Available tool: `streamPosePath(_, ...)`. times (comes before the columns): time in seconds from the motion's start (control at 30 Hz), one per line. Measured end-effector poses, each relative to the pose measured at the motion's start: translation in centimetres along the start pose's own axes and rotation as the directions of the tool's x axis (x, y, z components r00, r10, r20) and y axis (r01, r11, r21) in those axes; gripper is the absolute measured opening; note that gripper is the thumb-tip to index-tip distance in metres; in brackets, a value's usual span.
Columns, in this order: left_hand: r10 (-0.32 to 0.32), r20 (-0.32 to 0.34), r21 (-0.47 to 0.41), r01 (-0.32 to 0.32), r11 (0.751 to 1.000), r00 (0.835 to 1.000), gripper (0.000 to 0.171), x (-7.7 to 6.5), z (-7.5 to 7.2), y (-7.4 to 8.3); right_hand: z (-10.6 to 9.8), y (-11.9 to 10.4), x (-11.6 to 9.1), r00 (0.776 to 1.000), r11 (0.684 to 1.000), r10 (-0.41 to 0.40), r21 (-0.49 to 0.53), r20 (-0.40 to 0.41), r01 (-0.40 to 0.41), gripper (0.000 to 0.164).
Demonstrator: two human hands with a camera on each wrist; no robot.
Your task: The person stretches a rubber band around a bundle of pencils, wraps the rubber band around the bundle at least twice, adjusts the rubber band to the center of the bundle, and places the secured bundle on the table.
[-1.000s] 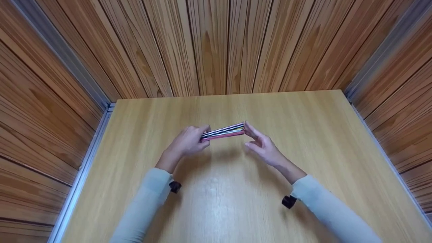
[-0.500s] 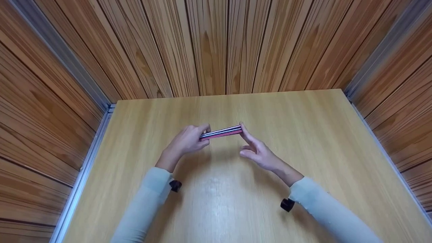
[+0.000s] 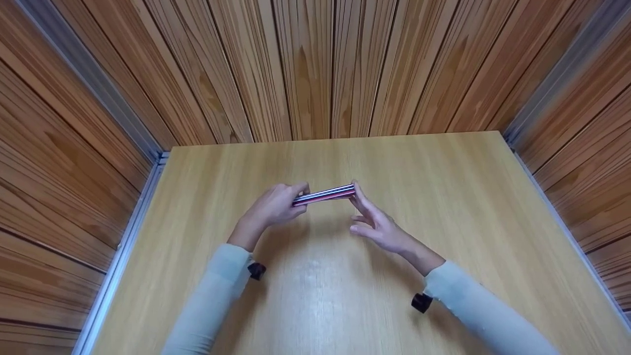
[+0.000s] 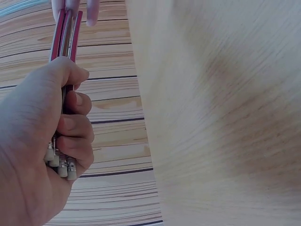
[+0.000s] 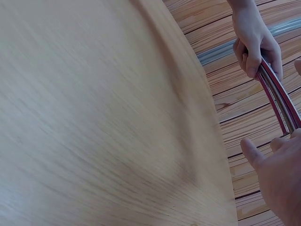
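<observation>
Left hand (image 3: pixel 277 204) has fingers wrapped round the pencils (image 3: pixel 325 195), probably so they don't splay; right hand (image 3: pixel 380 227) just has straightish fingers against their ends.

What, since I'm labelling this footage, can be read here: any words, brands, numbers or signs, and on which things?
None can be read.
Pencils: any print is too small, or hidden by the left hand.
Black wrist cameras: too small to tell.
Table and wooden walls: no lettering shows.
</observation>
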State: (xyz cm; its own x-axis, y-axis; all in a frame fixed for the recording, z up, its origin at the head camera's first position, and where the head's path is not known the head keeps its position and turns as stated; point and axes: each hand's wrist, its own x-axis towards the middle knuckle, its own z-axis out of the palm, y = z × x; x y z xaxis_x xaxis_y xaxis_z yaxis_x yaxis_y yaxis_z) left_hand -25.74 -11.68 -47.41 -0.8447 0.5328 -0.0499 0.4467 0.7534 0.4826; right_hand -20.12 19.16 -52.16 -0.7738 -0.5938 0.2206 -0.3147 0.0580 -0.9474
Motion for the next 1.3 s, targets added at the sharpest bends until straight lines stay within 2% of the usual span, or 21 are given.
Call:
streamPosePath(0.23,-0.034,0.031,0.002,0.034,0.999,0.999,0.020,0.10,0.10,0.21,0.33,-0.14,0.18,0.998,1.000,-0.018,0.014,0.068,0.017,0.102)
streamPosePath(0.57,0.015,-0.008,0.012,-0.015,1.000,1.000,0.018,0.19,0.10,0.68,0.13,-0.03,-0.08,0.999,0.999,-0.033,-0.018,0.015,0.033,0.102)
streamPosePath(0.77,0.016,-0.021,0.038,-0.015,0.999,1.000,0.023,0.15,0.32,0.89,0.48,-0.39,0.08,0.998,0.999,-0.037,-0.013,0.041,0.038,0.105)
streamPosePath(1.03,-0.012,0.038,0.040,0.010,0.999,0.999,0.029,0.02,0.71,0.63,0.28,-0.47,0.28,0.999,0.998,-0.053,-0.035,-0.013,0.052,0.104)
streamPosePath(1.13,-0.022,0.045,0.040,0.020,0.999,0.999,0.029,0.08,0.60,0.64,0.25,-0.32,0.31,0.999,0.998,-0.044,-0.036,0.004,0.044,0.102)
streamPosePath(1.3,-0.002,0.037,0.081,-0.001,0.997,0.999,0.026,0.04,0.45,0.72,0.49,-0.10,0.24,0.999,0.999,-0.014,-0.038,0.036,0.015,0.101)
